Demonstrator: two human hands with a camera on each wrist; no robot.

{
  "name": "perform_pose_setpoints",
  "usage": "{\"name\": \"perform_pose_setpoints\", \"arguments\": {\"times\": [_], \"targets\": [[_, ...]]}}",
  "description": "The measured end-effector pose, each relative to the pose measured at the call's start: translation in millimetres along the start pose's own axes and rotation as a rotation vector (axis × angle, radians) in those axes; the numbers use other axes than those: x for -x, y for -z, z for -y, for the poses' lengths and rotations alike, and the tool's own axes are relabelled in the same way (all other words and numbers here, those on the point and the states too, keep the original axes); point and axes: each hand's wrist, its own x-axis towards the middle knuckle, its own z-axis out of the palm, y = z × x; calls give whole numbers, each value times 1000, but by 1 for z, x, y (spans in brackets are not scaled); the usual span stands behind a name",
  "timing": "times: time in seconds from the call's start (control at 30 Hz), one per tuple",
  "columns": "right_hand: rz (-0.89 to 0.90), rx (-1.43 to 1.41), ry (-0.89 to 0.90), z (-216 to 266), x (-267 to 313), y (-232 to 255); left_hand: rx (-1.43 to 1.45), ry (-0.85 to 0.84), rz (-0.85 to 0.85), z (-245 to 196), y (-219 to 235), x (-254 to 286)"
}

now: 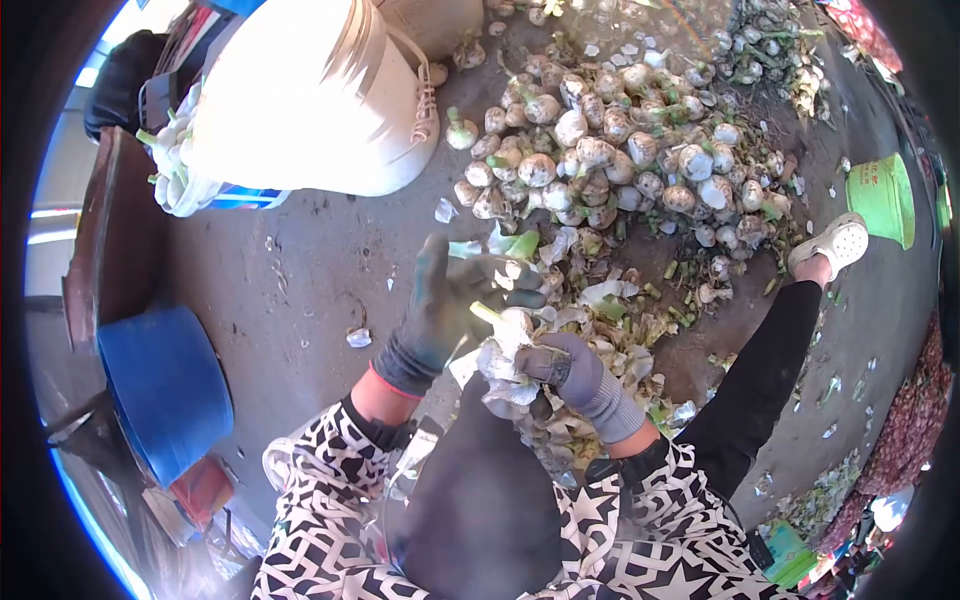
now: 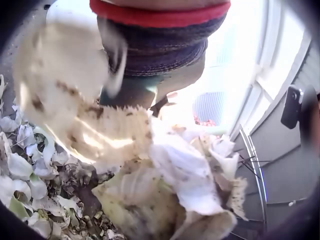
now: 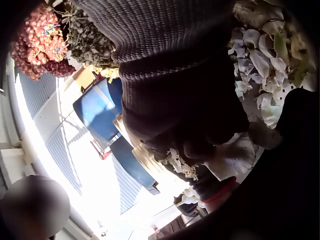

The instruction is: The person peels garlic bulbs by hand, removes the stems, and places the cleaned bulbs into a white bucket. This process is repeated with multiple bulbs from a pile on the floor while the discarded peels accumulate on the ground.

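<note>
In the head view a garlic bulb [image 1: 514,332] with a short green stem and loose papery skins is held by my gloved right hand [image 1: 578,374], thumb and fingers round its right side. Just left of and above it, my gloved left hand [image 1: 455,305] is spread with its fingers extended. Large pale skins [image 2: 185,170] hang close to the camera in the left wrist view, partly hiding the left glove [image 2: 150,90]. The right glove [image 3: 175,95] is dark in the right wrist view, with skins [image 3: 232,157] beside its fingers.
A heap of dirty garlic bulbs [image 1: 610,150] lies ahead, with peeled skins [image 1: 610,350] nearer. A white bucket [image 1: 310,100] stands at upper left, a blue container [image 1: 165,390] at left and a green one [image 1: 880,200] at right, by a foot in a pale clog [image 1: 835,245].
</note>
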Motion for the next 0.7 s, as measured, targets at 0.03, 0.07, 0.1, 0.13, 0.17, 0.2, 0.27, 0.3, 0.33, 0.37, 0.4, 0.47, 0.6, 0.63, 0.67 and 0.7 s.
{"name": "perform_pose_setpoints", "arguments": {"times": [0.03,0.07,0.1,0.13,0.17,0.2,0.27,0.3,0.33,0.37,0.4,0.47,0.6,0.63,0.67,0.7], "targets": [[-13,-46,138,-10,-5,0,86,-56,116,6,-1,5],[-17,-46,153,-10,-7,-1,15,4,122,1,-7,15],[-38,53,206,-9,-8,-1,-56,-135,90,14,3,18],[-61,154,255,-9,-8,-1,-123,-273,59,25,13,18],[-11,122,187,-11,-11,-2,-127,-271,68,22,13,18],[-16,124,194,-11,-11,-3,-282,-156,49,17,15,20],[64,121,3,-6,-8,-10,-437,-38,30,10,10,20],[105,121,-51,1,-6,-13,-384,19,61,5,1,15],[103,121,-48,0,-4,-12,-331,76,92,1,-4,11],[128,121,-12,0,-1,-10,-363,54,37,-2,-2,8],[154,119,25,1,2,-8,-366,55,39,-3,-3,7],[128,77,-43,9,16,2,-171,57,10,-4,-5,3],[-40,101,47,18,69,17,-131,-48,57,-4,14,-8],[-150,91,41,16,86,20,89,-17,122,1,23,-8],[-165,40,-55,-12,105,37,84,-20,120,0,20,-6],[-48,67,-50,-9,109,45,-153,-109,17,-1,15,-5]]}}
